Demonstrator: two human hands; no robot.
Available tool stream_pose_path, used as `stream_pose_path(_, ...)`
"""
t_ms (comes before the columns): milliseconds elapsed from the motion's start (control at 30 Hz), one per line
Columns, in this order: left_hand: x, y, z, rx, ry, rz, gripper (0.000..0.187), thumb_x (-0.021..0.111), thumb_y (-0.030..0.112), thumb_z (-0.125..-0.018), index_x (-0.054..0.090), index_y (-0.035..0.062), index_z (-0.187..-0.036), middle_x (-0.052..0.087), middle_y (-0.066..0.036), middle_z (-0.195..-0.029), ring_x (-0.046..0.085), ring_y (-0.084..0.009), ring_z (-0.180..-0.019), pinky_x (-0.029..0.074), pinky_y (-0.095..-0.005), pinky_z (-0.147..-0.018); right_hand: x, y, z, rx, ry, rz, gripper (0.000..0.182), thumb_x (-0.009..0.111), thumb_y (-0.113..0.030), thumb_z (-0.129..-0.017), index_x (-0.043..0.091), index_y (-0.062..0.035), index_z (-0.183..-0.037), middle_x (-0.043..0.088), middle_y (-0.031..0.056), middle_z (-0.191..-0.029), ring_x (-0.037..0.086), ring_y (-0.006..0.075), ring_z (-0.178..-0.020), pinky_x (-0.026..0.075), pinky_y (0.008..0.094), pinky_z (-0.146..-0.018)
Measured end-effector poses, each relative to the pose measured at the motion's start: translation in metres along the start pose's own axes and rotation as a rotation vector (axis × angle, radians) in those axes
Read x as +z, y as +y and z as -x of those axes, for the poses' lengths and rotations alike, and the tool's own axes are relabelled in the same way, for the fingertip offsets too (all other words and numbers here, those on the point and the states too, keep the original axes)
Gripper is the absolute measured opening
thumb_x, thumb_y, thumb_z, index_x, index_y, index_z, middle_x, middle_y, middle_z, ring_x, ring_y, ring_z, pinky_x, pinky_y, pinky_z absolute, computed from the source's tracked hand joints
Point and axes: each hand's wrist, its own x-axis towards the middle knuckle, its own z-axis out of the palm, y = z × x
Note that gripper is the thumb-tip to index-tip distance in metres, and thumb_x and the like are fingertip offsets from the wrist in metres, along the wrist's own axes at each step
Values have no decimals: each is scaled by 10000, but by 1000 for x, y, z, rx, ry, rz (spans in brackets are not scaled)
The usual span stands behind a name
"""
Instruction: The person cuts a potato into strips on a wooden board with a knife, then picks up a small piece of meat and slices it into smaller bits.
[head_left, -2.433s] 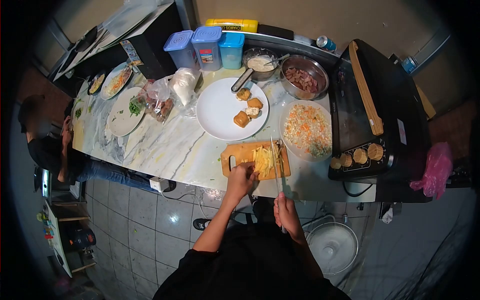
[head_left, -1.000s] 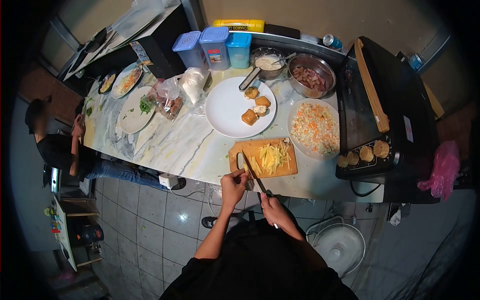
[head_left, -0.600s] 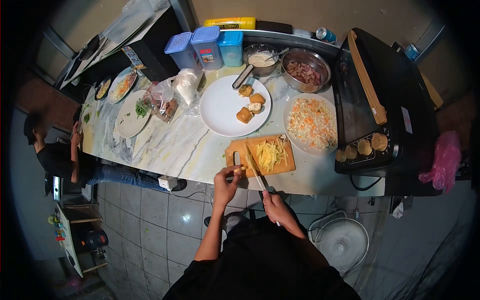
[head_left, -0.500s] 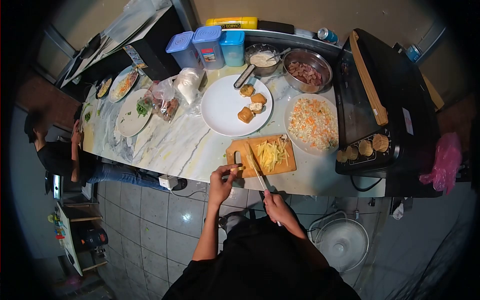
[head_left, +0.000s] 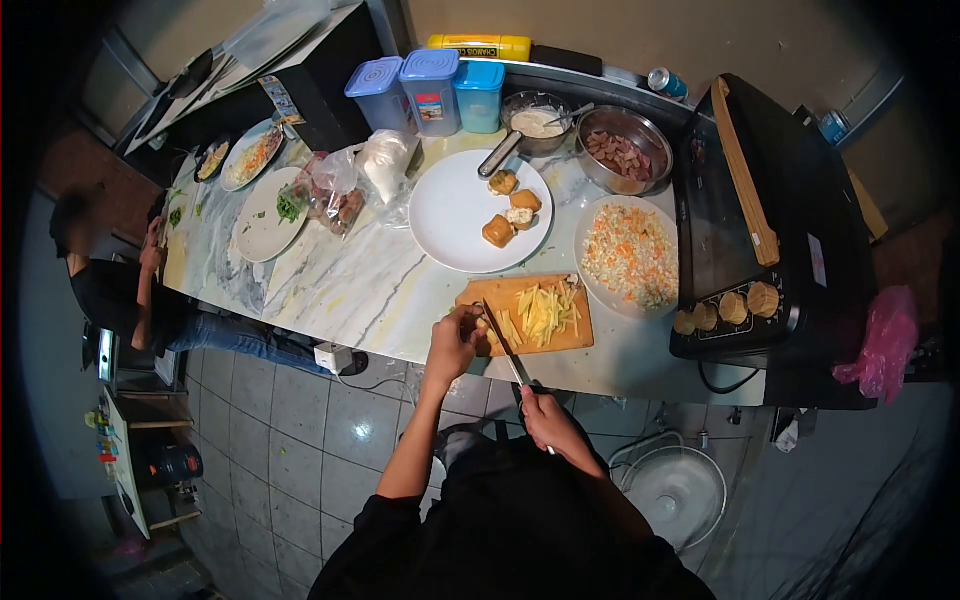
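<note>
Knife [head_left: 503, 345] clamped in R hand [head_left: 545, 420] grip; L hand [head_left: 455, 340] pinches strip beside blade.

A wooden cutting board [head_left: 530, 315], matt and pale brown, is set on a glossy marble-patterned counter [head_left: 350, 285]. A thin metal knife blade [head_left: 500, 340] is seen across it. Smooth white glazed plates [head_left: 455, 215] are laid nearby. A shiny metal bowl [head_left: 622, 150] and translucent plastic containers with blue lids [head_left: 430, 90] are placed behind. Crinkled clear plastic bags [head_left: 340, 190] are noted.
</note>
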Motion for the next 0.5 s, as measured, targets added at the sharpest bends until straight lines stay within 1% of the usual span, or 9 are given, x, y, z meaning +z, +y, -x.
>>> stream_pose_path(33, 3, 3, 1, -13, 53, -30, 220, 656, -34, -763, 606, -36, -977, 642, -113, -739, 622, -150, -674, 476, -273, -628, 0, 2, 0, 1, -6, -8, 667, 294, -438, -979, 414, 1, -492, 391, 74, -376, 437, 197, -292, 345, 344, -314)
stream_pose_path(67, 6, 2, 2, -12, 51, -27, 220, 656, -34, -763, 606, -36, -977, 642, -113, -739, 622, -150, -674, 476, -273, -628, 1, 5, 0, 2, -4, -7, 667, 294, -438, -979, 414, 1, -492, 391, 74, -376, 437, 197, -292, 345, 344, -314)
stream_pose_path(133, 10, 2, 5, 59, 137, -39, 198, 661, -29, -754, 603, -45, -943, 641, -111, -727, 629, -163, -648, 479, -273, -615, 2, 4, 1, -10, -10, -33, 663, 293, -441, -978, 395, -12, -484, 381, 70, -365, 434, 196, -289, 341, 341, -311)
stream_pose_path(367, 16, 8, 14, -12, 160, -82, 165, 671, 17, -752, 637, -58, -894, 654, -143, -730, 646, -201, -646, 485, -287, -609, 1, 2, 2, 15, -8, -32, 660, 286, -434, -981, 396, -22, -478, 376, 72, -356, 428, 201, -283, 336, 346, -309)
stream_pose_path(433, 16, 11, 16, -76, 162, -100, 165, 673, 50, -749, 668, -35, -890, 679, -168, -828, 679, -250, -769, 511, -319, -706, 2, 2, 3, 31, -31, -82, 485, 317, -422, -983, 333, -88, -633, 292, -22, -431, 300, 102, -296, 270, 273, -293)
stream_pose_path(500, 19, 9, 18, -61, 168, -98, 183, 668, 53, -753, 667, -31, -915, 677, -172, -835, 677, -254, -768, 512, -323, -706, 2, 4, 1, 16, -30, -85, 484, 319, -421, -983, 333, -88, -632, 294, -22, -432, 300, 102, -296, 269, 273, -293)
